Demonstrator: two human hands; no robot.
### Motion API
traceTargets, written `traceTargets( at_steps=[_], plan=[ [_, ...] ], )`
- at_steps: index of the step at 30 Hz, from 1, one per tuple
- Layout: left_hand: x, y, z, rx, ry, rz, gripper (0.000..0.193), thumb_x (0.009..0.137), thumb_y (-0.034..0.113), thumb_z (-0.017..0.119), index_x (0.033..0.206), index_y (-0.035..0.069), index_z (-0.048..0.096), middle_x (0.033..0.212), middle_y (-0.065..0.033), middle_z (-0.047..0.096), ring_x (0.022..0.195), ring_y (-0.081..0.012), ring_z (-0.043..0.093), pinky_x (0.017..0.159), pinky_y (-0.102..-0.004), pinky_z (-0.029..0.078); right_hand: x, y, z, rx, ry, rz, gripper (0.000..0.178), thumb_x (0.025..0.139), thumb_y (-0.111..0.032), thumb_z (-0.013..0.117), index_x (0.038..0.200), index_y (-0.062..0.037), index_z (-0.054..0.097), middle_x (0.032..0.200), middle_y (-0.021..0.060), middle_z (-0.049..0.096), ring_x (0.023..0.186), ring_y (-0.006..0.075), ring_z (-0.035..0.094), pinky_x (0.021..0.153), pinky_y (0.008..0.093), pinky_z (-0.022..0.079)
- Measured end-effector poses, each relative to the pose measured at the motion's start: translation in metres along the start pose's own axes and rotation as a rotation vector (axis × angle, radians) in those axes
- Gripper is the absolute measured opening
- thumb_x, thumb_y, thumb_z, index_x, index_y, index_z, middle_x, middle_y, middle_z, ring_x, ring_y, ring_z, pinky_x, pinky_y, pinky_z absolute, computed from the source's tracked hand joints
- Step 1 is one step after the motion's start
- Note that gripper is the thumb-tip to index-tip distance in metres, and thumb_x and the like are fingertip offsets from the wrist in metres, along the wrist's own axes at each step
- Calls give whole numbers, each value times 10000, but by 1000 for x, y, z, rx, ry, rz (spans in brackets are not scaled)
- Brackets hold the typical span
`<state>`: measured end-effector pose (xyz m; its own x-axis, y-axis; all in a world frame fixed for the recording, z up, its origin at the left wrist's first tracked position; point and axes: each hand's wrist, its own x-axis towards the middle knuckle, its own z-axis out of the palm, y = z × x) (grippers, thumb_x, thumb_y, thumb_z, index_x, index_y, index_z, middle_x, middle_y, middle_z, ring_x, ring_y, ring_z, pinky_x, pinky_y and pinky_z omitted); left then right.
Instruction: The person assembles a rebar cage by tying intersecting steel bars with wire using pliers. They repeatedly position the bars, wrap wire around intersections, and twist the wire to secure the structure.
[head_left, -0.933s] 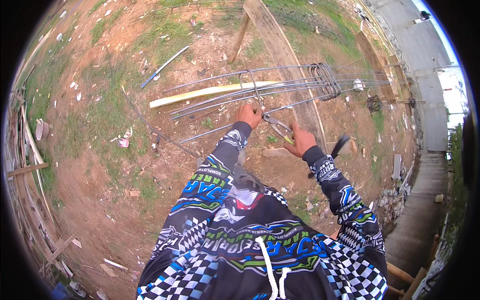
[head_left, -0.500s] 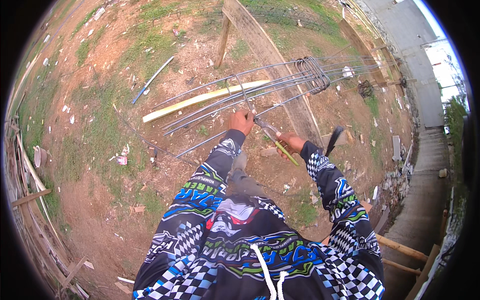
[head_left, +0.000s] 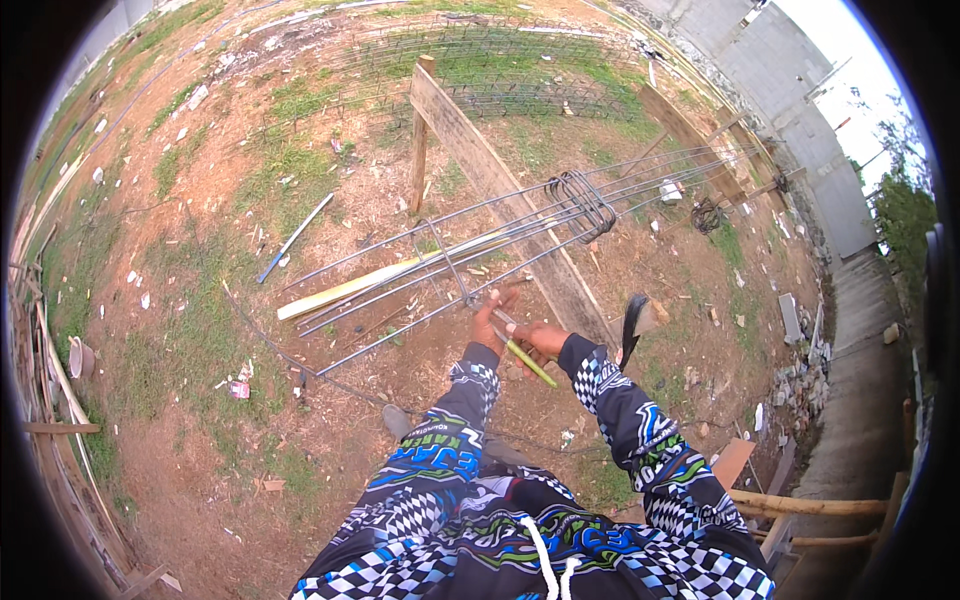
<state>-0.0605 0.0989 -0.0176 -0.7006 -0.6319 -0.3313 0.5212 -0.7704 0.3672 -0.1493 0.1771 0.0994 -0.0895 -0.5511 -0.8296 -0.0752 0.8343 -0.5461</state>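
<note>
Beyond the wooden plank's left edge, a steel stirrup is crossing the reinforcing bars. The right hand is gripping the pincers; beside the stirrup's near corner, what the left hand is pinching cannot be told. Bracing the stirrup while holding the pincers square seems wise.

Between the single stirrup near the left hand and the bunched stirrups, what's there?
In the head view, long steel bars span that stretch, with a wooden plank crossing beneath them and one end of a pale yellow strip showing.
</note>
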Motion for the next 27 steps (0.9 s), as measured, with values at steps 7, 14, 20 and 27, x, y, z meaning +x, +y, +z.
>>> traceTargets(
  at_steps=[7,14,20,27],
  plan=[
    [-7,-7,27,349,555,132,665,863,562,650,1041,-68,529,714,-163,645,537,-266,649,532,-367,547,-26,42,21,-888,609,-390,508,755,-350,748,1104,-8,611,935,196,659,899,376,650,792,476,499],
    [-5,-15,32,143,398,103,484,899,492,640,1018,26,579,754,-135,670,656,-290,680,646,-436,579,9,98,17,-983,1060,-658,503,730,-189,731,1155,-11,530,753,120,624,702,404,632,655,473,513],
    [2,-9,-11,-145,-65,-4,333,867,455,706,917,150,580,670,-8,583,671,-217,605,724,-439,508,31,73,-23,-208,-71,-142,519,736,-282,782,1074,9,517,815,150,666,775,388,673,664,452,525],
    [2,-1,22,60,290,-42,400,882,459,695,763,131,500,603,9,477,551,-168,505,622,-372,477,-16,47,34,-797,712,-402,562,737,-198,759,1193,-24,480,926,181,671,861,376,680,729,487,536]
  ],
)
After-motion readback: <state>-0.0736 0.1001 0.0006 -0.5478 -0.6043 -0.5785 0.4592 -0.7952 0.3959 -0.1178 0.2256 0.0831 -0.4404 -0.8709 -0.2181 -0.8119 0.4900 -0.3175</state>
